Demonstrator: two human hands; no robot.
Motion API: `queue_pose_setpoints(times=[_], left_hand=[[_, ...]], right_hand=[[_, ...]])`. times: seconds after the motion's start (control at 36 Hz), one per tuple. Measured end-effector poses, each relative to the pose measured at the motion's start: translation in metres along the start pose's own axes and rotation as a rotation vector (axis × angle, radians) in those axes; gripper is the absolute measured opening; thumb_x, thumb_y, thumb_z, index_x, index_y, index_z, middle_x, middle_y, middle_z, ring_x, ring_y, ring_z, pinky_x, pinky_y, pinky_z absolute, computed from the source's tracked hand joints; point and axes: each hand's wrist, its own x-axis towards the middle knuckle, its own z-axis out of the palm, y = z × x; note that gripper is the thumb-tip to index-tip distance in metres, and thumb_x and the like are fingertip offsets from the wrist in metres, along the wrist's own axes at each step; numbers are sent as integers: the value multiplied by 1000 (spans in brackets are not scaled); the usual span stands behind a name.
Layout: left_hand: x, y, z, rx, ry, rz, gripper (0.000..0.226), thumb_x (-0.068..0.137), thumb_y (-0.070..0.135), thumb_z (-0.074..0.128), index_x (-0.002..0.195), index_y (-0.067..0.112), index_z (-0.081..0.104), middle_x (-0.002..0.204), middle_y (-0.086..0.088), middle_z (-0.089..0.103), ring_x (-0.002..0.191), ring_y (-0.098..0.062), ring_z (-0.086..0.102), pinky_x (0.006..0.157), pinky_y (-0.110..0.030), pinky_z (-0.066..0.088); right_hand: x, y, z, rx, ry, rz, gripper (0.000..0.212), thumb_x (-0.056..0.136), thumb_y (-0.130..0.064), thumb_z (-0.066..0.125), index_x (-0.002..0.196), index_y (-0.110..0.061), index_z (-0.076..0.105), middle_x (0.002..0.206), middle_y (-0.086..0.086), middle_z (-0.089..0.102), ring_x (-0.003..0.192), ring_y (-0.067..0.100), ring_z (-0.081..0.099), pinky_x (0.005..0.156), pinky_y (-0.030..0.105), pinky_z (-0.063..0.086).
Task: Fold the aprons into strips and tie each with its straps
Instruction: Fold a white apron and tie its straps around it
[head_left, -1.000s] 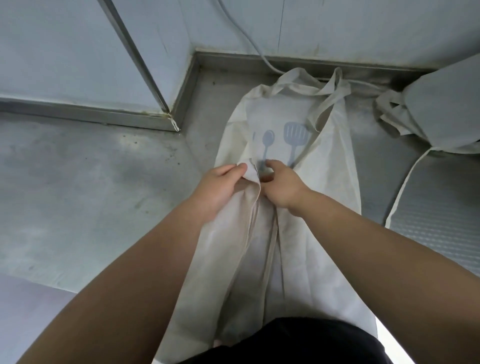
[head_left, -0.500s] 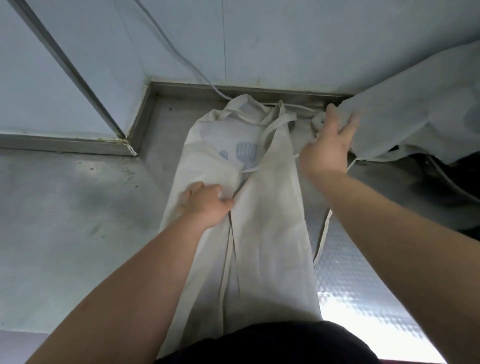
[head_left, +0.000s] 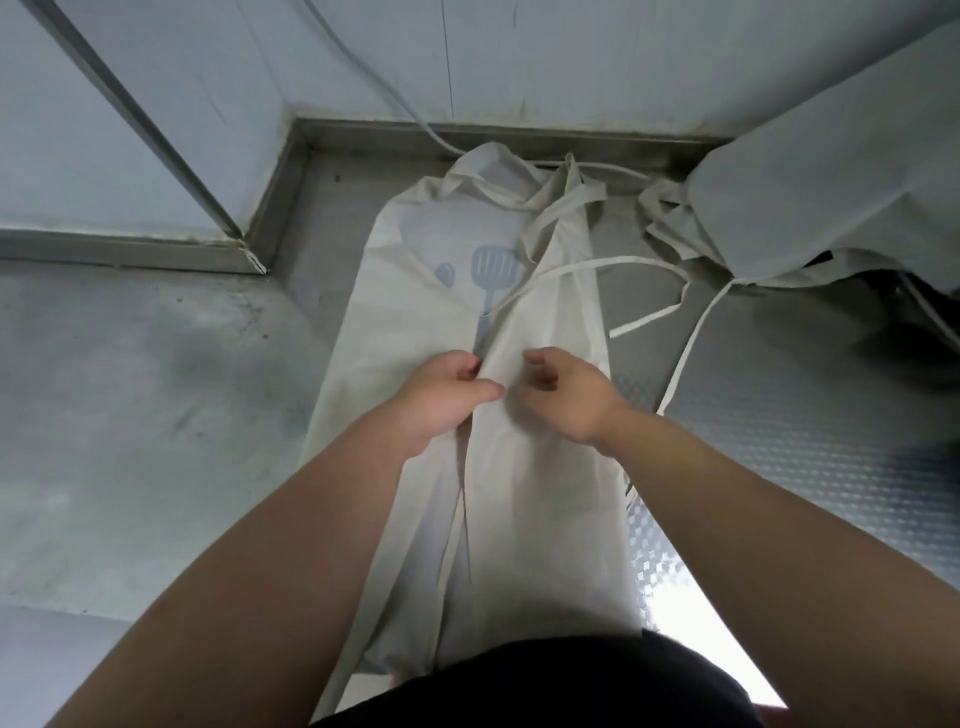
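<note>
Lay lengthwise on the steel counter (head_left: 156, 415), both sides folded to the middle: cream apron (head_left: 545, 322) with its spatula print (head_left: 491, 275). Pinched the left flap's edge: left hand (head_left: 441, 395). Hovered over the right flap, fingers loosely curled, gripping nothing: right hand (head_left: 569, 389).

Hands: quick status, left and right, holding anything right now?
Left hand: closed, pinching the apron's folded edge.
Right hand: open, fingers curled just over the apron, gripping nothing.
</note>
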Motion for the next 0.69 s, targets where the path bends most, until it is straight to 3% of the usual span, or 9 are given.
queue_pose_setpoints(times=[0.08,0.19,0.28,0.36,0.47,0.58,0.64,0.69], left_hand=[[1,1,1,-132,-51,-6,20,86,3,60,100,17,64,105,-9,69,99,-25,65,97,-42,47],[1,11,-2,-360,-146,-99,26,90,3,57,114,13,54,92,-8,61,75,-19,62,70,-29,52],[6,15,-7,-290,-123,-129,33,88,12,61,120,14,53,76,-3,55,56,-11,52,54,-23,39],[12,19,-14,-164,-70,-104,24,87,12,63,110,17,59,68,3,45,48,-7,34,45,-19,27],[20,25,-37,-12,201,75,25,83,8,68,107,15,65,74,5,55,55,-6,44,41,-10,33],[27,40,-74,26,485,304,32,80,-2,66,111,9,65,82,10,58,66,-3,53,61,-8,44],[32,48,-94,103,684,416,37,79,1,62,115,12,63,98,3,63,87,-15,62,84,-22,50],[33,54,-116,289,842,509,46,80,5,57,125,10,58,122,-10,58,113,-25,55,100,-28,38]], right_hand=[[1,0,-1,-14,-13,7,53,92,-24,55,142,-21,38,134,2,50,122,21,48,99,28,42],[3,-2,-2,-39,-17,20,51,93,-17,50,142,-20,37,134,4,51,121,21,49,96,24,39],[4,-3,-3,-6,-17,48,54,92,-18,51,144,-21,35,126,2,53,115,21,51,90,23,41],[6,-8,-3,58,-33,90,59,94,-31,52,147,-27,27,122,1,51,105,19,51,82,21,38],[10,-19,-3,70,-47,121,70,90,-54,51,149,-32,20,150,2,34,133,23,38,101,26,35],[14,-30,7,-164,-72,159,83,81,-63,56,148,-27,22,147,6,34,133,28,36,104,34,37],[15,-31,10,-294,-66,177,87,78,-67,56,147,-26,23,146,9,35,133,30,34,105,38,37],[16,-38,15,-349,-62,192,91,76,-72,54,148,-27,22,146,10,34,136,29,29,107,38,31]])
